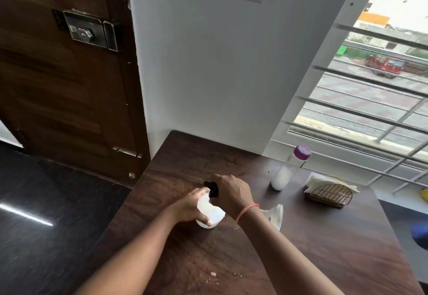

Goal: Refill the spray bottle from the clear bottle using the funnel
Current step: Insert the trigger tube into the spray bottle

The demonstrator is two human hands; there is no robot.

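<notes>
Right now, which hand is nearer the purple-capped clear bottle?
Right. The right hand grips the spray bottle's black head, closer to the clear bottle; the left hand holds its body, farther away.

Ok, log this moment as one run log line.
stage: opening spray bottle | left hand: holds body | right hand: on black spray head | clear bottle: capped, upright | funnel: not identifiable

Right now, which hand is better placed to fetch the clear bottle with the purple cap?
Right. The clear bottle stands on the right hand side, near the window. That hand only grips the black spray head, while the left hand steadies the spray bottle and should probably stay there.
</notes>
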